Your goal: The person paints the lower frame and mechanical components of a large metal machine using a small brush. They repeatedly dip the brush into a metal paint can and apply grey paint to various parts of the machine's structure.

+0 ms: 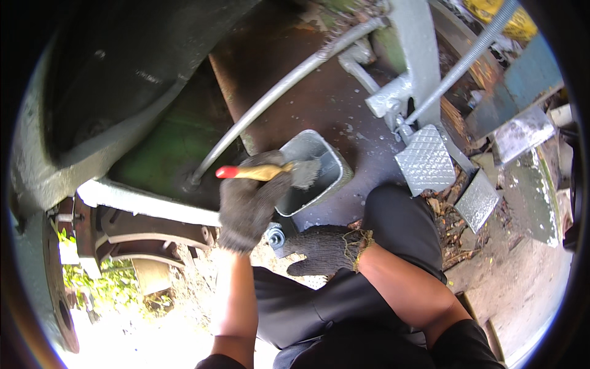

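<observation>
My left hand (249,206), in a dark knitted work glove, is closed around a paintbrush (261,173) with a wooden handle and red end. The grey bristles reach over the inside of a paint container (342,175), a rounded rectangular tub coated in silver-grey. Below the tub, my right hand (324,250), gloved too, lies flat over my lap with its fingers stretched toward a small round grey fitting (275,235). I cannot tell whether the fingertips touch the fitting. Loose threads hang from the right glove's cuff.
A curved silver-painted lever (276,92) arches over the rusty brown metal floor (264,55). Beyond the tub stand a ribbed silver pedal (427,161) and a smaller flat pedal (478,200). A spring (473,52) slants upward. Dry leaves and scrap metal lie at the right.
</observation>
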A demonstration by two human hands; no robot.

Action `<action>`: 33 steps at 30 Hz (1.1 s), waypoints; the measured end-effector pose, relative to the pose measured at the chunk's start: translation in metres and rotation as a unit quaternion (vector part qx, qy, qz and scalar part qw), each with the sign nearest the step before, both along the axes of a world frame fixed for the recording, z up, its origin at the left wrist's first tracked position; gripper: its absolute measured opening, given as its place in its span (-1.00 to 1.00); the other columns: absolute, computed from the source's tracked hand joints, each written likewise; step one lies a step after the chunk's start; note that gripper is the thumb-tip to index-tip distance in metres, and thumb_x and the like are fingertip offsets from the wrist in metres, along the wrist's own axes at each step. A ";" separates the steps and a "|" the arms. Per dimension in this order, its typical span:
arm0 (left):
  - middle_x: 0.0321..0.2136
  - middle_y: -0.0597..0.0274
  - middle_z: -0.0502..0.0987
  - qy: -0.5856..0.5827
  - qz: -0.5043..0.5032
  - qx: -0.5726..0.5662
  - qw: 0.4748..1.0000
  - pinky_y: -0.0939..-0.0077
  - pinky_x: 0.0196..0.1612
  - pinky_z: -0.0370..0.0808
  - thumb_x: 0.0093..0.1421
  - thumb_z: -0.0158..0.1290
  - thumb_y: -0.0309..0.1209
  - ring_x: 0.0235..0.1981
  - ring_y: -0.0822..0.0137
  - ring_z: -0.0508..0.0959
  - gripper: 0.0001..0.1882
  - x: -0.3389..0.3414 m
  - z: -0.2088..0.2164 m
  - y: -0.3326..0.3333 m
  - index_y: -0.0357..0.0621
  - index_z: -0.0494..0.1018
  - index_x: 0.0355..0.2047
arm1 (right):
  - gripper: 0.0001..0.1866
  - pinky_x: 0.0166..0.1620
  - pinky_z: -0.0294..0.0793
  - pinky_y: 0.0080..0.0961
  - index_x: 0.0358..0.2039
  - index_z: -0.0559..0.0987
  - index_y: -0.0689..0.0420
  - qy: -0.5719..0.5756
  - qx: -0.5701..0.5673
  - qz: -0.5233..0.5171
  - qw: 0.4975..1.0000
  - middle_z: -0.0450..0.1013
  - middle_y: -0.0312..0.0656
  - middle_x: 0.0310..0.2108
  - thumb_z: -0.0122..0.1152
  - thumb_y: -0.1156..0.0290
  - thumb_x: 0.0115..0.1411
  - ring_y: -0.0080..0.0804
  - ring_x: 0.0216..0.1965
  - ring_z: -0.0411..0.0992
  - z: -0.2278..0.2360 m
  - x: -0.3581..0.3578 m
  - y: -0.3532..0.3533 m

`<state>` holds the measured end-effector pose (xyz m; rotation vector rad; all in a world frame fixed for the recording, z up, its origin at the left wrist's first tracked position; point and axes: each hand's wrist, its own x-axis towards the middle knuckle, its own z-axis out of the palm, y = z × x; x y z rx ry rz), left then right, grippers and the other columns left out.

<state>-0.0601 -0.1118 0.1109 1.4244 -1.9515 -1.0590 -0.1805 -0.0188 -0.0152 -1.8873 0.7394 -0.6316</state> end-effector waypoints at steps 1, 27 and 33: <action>-0.18 0.14 0.70 0.005 0.005 0.032 0.999 0.56 -0.10 0.62 0.25 0.29 -0.64 -0.13 0.40 0.68 -0.68 -0.001 -0.012 -0.007 -0.28 0.61 0.02 | -0.44 0.21 0.54 -0.09 0.28 0.55 -0.02 0.010 0.040 0.039 0.998 0.58 -0.01 0.16 0.27 -0.01 0.38 0.04 0.09 0.59 -0.006 0.001 0.000; 0.00 0.14 0.68 -0.394 -0.195 -0.100 0.893 0.17 0.09 0.59 0.44 0.05 -0.11 0.01 0.07 0.68 -0.70 -0.021 -0.074 -0.043 0.25 0.69 0.03 | -0.40 0.10 0.56 -0.07 0.18 0.57 0.05 0.107 0.037 -0.009 0.993 0.63 0.05 0.00 0.31 -0.08 0.27 0.05 0.02 0.62 0.000 0.004 -0.002; -0.27 0.04 0.74 -0.172 -0.133 -0.150 0.964 0.33 -0.07 0.60 0.29 0.30 -0.26 -0.22 0.18 0.73 -0.71 -0.007 -0.045 -0.030 -0.16 0.69 -0.08 | -0.39 0.12 0.56 0.00 0.22 0.55 0.02 0.129 0.050 -0.011 0.990 0.64 0.06 -0.04 0.28 -0.09 0.31 0.13 0.01 0.61 0.004 0.002 -0.003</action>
